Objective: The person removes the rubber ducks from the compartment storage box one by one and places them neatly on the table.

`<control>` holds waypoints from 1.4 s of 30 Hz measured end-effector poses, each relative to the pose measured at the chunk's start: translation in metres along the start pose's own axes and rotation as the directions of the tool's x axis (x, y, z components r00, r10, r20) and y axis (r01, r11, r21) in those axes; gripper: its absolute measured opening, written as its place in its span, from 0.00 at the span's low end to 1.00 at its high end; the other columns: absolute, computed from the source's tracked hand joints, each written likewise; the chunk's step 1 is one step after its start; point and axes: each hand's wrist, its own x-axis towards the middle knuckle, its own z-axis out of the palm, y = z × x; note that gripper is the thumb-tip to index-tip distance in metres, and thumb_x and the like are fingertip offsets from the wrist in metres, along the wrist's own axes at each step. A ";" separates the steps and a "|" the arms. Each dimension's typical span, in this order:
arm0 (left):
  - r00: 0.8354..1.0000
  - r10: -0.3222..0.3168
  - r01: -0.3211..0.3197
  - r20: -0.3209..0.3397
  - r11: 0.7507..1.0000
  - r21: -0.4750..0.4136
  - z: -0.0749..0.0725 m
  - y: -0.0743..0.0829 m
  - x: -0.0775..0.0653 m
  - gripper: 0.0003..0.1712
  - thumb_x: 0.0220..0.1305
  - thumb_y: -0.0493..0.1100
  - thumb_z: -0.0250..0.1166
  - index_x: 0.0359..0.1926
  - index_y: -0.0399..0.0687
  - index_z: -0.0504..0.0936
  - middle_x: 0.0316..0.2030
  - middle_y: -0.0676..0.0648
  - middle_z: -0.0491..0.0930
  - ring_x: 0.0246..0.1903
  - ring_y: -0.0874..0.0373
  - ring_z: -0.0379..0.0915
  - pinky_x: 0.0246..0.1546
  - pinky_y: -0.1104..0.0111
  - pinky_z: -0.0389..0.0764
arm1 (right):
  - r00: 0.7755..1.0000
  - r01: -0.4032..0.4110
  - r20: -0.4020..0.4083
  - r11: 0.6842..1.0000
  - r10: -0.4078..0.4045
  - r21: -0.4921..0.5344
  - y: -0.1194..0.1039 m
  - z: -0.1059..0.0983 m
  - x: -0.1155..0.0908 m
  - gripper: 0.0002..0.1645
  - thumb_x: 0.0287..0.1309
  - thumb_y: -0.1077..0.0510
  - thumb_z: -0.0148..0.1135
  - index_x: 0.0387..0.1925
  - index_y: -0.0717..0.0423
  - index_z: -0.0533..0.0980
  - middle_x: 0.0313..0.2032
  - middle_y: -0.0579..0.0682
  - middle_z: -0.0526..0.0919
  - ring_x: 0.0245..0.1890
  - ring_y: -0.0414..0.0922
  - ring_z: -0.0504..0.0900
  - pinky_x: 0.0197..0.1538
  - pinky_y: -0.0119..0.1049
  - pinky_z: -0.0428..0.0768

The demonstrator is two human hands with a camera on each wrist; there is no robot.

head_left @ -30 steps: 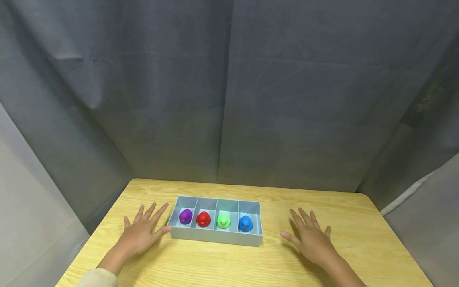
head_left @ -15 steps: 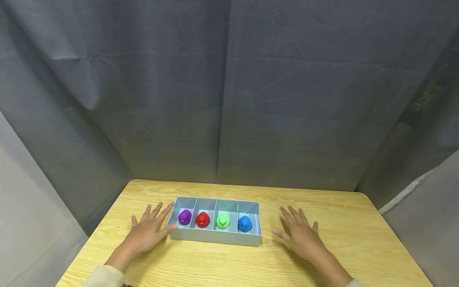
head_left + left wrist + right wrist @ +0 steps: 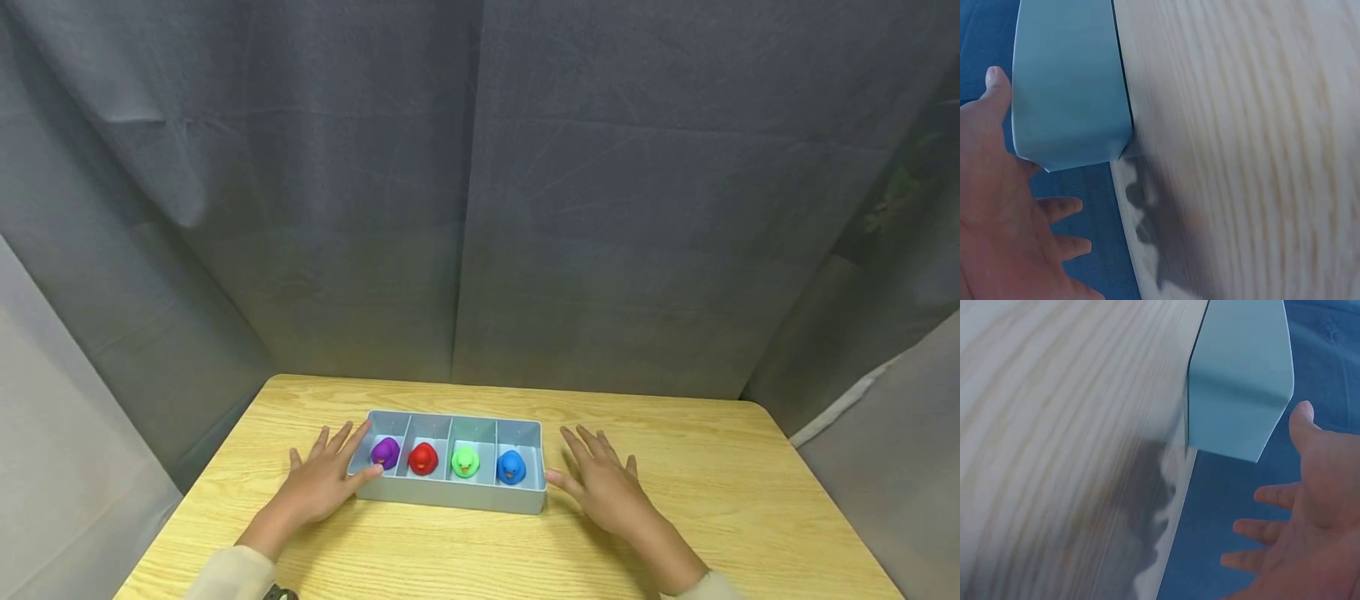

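Observation:
A grey-blue divided tray [image 3: 450,494] sits on the table, its compartments in one row. From left to right they hold a purple rubber duck [image 3: 386,452], a red rubber duck [image 3: 423,458], a green rubber duck [image 3: 465,462] and a blue rubber duck [image 3: 512,467]. My left hand [image 3: 318,483] is spread at the tray's left end, thumb and index finger overlapping its rim in the head view. Just off the right end, my right hand [image 3: 607,492] is spread too, thumb tip close to the corner. Both wrist views show straight fingers beside the tray's walls [image 3: 1072,87], [image 3: 1241,381].
The light wood table [image 3: 450,558] has rounded far corners. Behind it hang dark grey curtains [image 3: 360,208], with paler panels at the left and right sides. A dark wristband [image 3: 281,592] shows at the left cuff.
Both hands have moved inward toward the tray's ends, the right hand travelling farther left. The left thumb and index finger now overlap the tray's rim. The tray and ducks keep their places.

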 end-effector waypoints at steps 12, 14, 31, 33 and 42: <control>0.998 -0.025 0.031 0.052 0.992 -0.125 0.004 0.002 0.003 0.52 0.73 0.72 0.52 0.84 0.59 0.41 0.80 0.42 0.52 0.78 0.28 0.39 0.62 0.19 0.34 | 0.998 0.031 0.049 0.995 -0.036 0.096 -0.021 0.008 0.011 0.45 0.72 0.34 0.55 0.80 0.49 0.59 0.78 0.64 0.58 0.78 0.69 0.52 0.66 0.84 0.45; 0.997 -0.029 0.038 0.066 0.988 -0.148 0.004 0.002 0.004 0.52 0.73 0.72 0.52 0.84 0.58 0.40 0.80 0.41 0.52 0.78 0.29 0.38 0.63 0.20 0.34 | 0.998 0.031 0.055 0.993 -0.038 0.116 -0.023 0.009 0.012 0.43 0.73 0.36 0.56 0.80 0.49 0.59 0.78 0.64 0.58 0.77 0.69 0.53 0.66 0.83 0.46; 0.992 0.008 0.039 0.128 0.932 -0.361 0.010 -0.005 0.009 0.52 0.73 0.69 0.55 0.84 0.65 0.36 0.82 0.38 0.43 0.78 0.29 0.38 0.68 0.26 0.49 | 0.996 0.010 0.078 0.949 -0.037 0.316 -0.032 0.027 0.035 0.36 0.67 0.52 0.69 0.72 0.57 0.70 0.73 0.72 0.61 0.71 0.72 0.65 0.66 0.69 0.69; 0.992 0.024 0.027 0.126 0.922 -0.386 0.011 -0.005 0.010 0.52 0.74 0.68 0.55 0.84 0.64 0.36 0.82 0.39 0.42 0.77 0.28 0.41 0.68 0.27 0.52 | 0.997 0.010 0.064 0.949 -0.032 0.315 -0.033 0.029 0.038 0.33 0.64 0.54 0.71 0.68 0.59 0.75 0.72 0.72 0.64 0.70 0.72 0.65 0.66 0.69 0.69; 0.992 0.022 0.032 0.123 0.907 -0.421 0.013 -0.006 0.009 0.52 0.74 0.67 0.57 0.84 0.63 0.36 0.81 0.37 0.44 0.74 0.26 0.51 0.69 0.31 0.57 | 0.999 0.011 0.030 0.944 -0.022 0.331 -0.035 0.037 0.044 0.21 0.59 0.59 0.75 0.55 0.57 0.85 0.68 0.71 0.70 0.68 0.69 0.70 0.67 0.65 0.71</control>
